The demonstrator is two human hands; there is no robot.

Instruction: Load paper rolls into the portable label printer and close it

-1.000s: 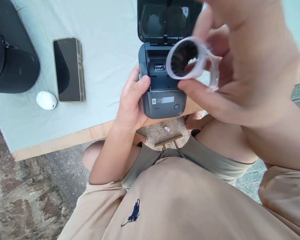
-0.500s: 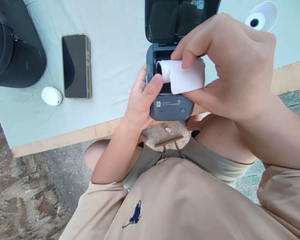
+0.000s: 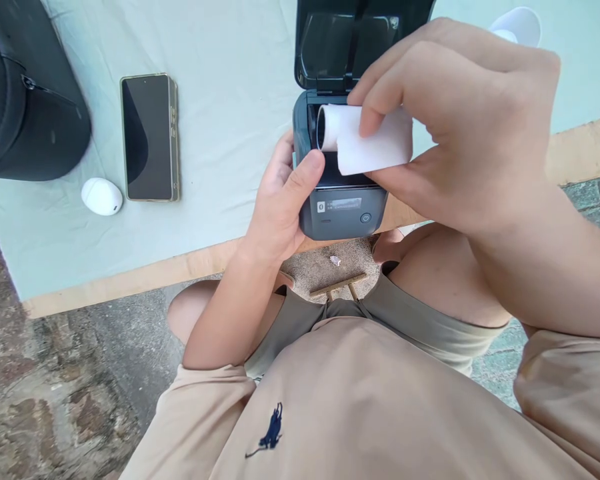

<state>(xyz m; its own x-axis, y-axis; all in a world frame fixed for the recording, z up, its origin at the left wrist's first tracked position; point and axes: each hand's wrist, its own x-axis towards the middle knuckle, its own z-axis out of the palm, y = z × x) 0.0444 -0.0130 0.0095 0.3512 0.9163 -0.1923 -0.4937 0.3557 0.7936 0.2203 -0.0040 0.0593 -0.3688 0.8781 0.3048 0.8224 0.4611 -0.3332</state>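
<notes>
Paper roll over open printer.
Right hand [image 3: 460, 127] pinching white paper roll [image 3: 367, 139] just above open bay of printer [image 3: 343, 200]; left hand [image 3: 280, 200] gripping printer's left side at table [image 3: 220, 153] edge. Phone [image 3: 149, 137] well left.

Counter [image 3: 145, 273]: wooden edge, pale green cloth [image 3: 230, 100] over top. On cloth: dark grey open-lidded printer [image 3: 343, 213], black smartphone [image 3: 149, 137], white egg-shaped case [image 3: 101, 197], black bag [image 3: 25, 107].

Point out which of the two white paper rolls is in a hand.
The paper roll over the open printer, pinched in the right hand. The other roll lies untouched on the cloth beyond.
</notes>
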